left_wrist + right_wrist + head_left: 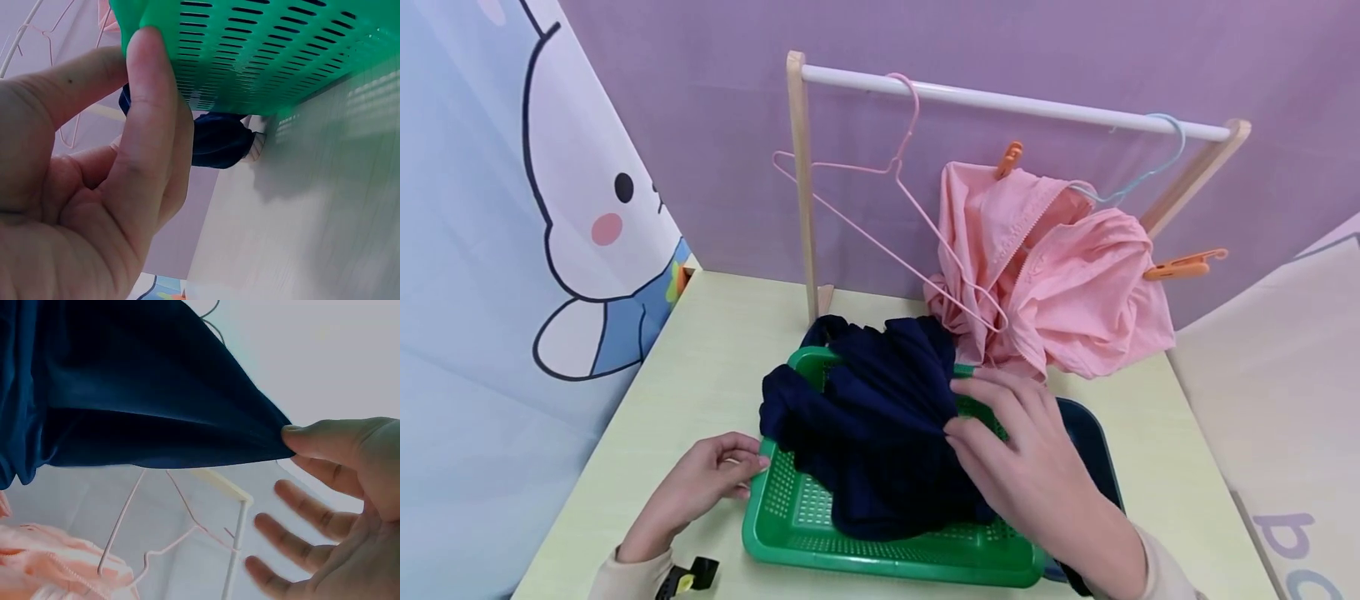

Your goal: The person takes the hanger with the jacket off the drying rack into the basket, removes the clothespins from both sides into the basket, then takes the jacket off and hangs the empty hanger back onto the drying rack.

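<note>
A dark navy garment lies bunched in the green plastic basket, draping over its far and left rims. With thumb and index finger my right hand pinches a fold of the garment; in the right wrist view that fabric is pulled to a taut point, the other fingers spread apart. My left hand grips the basket's left rim, thumb and fingers on either side of it. The left wrist view shows the basket's slotted side tilted close above the fingers.
Behind the basket stands a small rack with a white bar. A pink hanger and a teal hanger hang from it. A pink zipped garment carries orange clips. A dark tray sits partly under the basket's right side.
</note>
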Motion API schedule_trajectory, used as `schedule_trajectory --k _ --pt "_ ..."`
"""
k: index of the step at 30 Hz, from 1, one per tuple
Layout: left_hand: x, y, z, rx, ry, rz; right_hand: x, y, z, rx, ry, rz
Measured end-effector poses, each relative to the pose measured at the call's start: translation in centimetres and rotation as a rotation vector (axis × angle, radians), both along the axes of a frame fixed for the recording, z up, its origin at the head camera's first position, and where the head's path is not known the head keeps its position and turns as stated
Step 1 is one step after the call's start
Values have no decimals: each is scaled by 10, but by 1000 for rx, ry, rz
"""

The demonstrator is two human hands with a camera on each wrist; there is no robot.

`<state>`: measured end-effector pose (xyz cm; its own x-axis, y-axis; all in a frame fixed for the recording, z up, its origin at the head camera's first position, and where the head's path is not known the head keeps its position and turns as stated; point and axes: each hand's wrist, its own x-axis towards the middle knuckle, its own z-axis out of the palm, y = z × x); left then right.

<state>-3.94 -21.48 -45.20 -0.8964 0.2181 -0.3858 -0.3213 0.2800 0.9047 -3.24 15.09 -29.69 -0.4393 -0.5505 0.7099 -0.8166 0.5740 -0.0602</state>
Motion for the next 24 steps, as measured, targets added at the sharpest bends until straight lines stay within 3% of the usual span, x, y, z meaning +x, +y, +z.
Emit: schedule_trajectory --k 7,14,19,24 --pt "0 -2 0 -16 13 0 11 14 2 -46 93 147" --pt "1 -3 -2 2 10 -3 14 17 -5 23 -1 148" --pt "0 0 -2 -13 0 3 7 18 -9 35 -11 155" --pt "0 1 -1 -28 -6 10 -14 10 -11 77 -33 171"
